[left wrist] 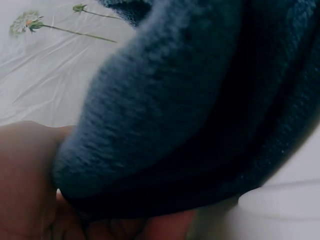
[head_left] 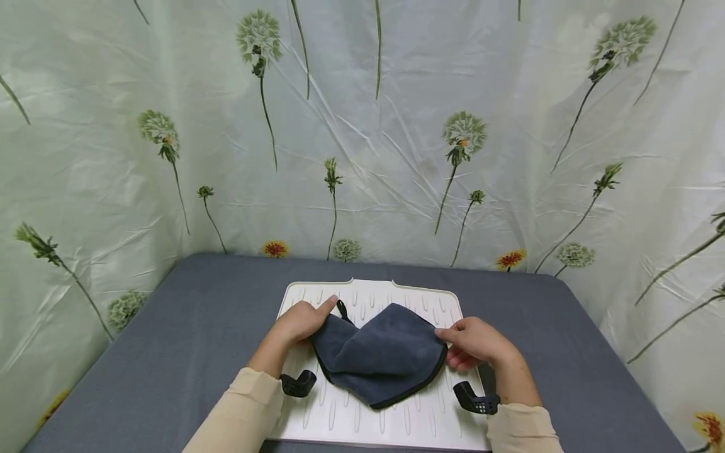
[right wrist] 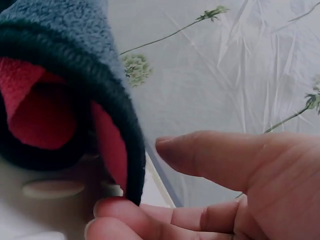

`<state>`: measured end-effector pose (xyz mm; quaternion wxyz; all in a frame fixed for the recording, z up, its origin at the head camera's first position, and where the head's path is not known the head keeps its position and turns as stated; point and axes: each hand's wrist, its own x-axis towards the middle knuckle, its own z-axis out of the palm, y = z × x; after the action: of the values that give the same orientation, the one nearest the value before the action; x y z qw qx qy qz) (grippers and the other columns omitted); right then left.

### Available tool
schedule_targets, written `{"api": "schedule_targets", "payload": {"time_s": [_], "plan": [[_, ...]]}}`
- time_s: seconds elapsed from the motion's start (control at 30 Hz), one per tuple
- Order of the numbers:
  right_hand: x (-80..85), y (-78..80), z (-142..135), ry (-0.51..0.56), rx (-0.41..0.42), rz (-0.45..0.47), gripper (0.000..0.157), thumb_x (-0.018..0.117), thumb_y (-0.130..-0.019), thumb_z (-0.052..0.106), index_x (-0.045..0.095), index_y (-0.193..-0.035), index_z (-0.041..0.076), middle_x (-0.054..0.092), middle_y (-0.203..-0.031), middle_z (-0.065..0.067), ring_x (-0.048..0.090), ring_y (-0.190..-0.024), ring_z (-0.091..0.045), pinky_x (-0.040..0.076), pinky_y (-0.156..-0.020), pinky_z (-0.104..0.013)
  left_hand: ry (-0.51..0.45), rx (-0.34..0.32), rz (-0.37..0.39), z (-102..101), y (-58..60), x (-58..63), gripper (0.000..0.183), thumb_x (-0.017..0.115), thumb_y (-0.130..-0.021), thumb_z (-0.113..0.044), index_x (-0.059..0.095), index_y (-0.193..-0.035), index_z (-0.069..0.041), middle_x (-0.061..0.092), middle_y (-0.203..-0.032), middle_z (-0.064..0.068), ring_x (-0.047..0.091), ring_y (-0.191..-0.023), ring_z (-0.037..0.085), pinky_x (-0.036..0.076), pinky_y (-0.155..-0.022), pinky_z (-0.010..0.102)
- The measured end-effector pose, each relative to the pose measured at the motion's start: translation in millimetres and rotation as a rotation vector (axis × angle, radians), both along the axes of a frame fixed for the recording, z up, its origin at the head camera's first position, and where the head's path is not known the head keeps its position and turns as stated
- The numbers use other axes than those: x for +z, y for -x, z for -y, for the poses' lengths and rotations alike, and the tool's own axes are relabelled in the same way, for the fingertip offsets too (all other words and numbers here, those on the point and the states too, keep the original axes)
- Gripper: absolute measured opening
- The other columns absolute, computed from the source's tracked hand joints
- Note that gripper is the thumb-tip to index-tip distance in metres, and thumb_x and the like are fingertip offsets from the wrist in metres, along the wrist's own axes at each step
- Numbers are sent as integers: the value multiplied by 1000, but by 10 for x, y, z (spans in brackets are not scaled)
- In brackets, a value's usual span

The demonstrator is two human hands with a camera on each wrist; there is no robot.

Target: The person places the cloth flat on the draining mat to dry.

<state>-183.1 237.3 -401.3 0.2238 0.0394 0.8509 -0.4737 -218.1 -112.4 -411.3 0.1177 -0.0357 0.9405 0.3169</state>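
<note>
A dark blue-grey fleecy towel (head_left: 391, 352) with black edging is lifted in folds over a white ridged tray (head_left: 340, 425). My left hand (head_left: 300, 322) grips its left side, near a small black hanging loop (head_left: 342, 308). In the left wrist view, the towel (left wrist: 145, 100) bulges between that hand's thumb and fingers (left wrist: 172, 225). My right hand (head_left: 476, 340) is at the towel's right edge, its thumb and fingers spread. The right wrist view shows fingertips (right wrist: 112, 220) touching the edge's lower end and the thumb apart from the cloth. A red underside (right wrist: 45, 120) shows there.
The tray lies on a table with a dark grey cover (head_left: 187, 352). Behind and at both sides hangs a pale curtain (head_left: 385, 145) printed with dandelions. Each wrist wears a black camera mount, one (head_left: 298, 382) on the left and one (head_left: 476, 399) on the right.
</note>
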Motion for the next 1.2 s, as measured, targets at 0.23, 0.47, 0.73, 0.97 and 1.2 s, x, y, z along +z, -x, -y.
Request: {"api": "schedule_targets", "payload": {"time_s": [0.23, 0.47, 0.73, 0.97, 1.2], "plan": [[-62, 52, 22, 30, -101, -82, 46, 64, -100, 27, 52, -126, -8, 64, -72, -6, 61, -54, -10, 55, -53, -25, -64, 22, 5, -66, 10, -29, 62, 54, -97, -55, 72, -98, 4, 71, -102, 20, 64, -75, 28, 50, -59, 34], [-135, 127, 118, -4, -170, -241, 48, 66, -99, 30, 59, -127, -7, 63, -73, -3, 56, -54, -13, 49, -54, -27, -80, 32, -59, -137, 14, -73, 48, 62, -93, -48, 76, -86, -2, 75, -100, 16, 67, -88, 25, 52, -75, 37], [-177, 112, 138, -3, -207, -178, 33, 64, -100, 31, 69, -93, -1, 53, -62, 2, 53, -49, -9, 49, -50, -21, -354, 78, -88, -265, -32, -113, 38, 70, -92, -33, 64, -62, -10, 54, -61, -3, 51, -61, 15, 40, -56, 28], [-171, 110, 152, 85, -169, -158, 26, 68, -97, 22, 69, -98, -4, 57, -67, 4, 54, -56, -7, 50, -53, -21, -455, 75, -138, -327, -42, -138, 31, 70, -93, -28, 68, -72, -6, 55, -62, -5, 51, -58, 13, 41, -54, 28], [-155, 103, 108, 129, -151, -166, 18, 67, -96, 15, 65, -91, -2, 56, -69, 2, 54, -55, -9, 50, -53, -23, -446, 76, -170, -306, -53, -173, 26, 71, -93, -25, 70, -79, -4, 58, -67, -2, 53, -63, 14, 43, -59, 28]]}}
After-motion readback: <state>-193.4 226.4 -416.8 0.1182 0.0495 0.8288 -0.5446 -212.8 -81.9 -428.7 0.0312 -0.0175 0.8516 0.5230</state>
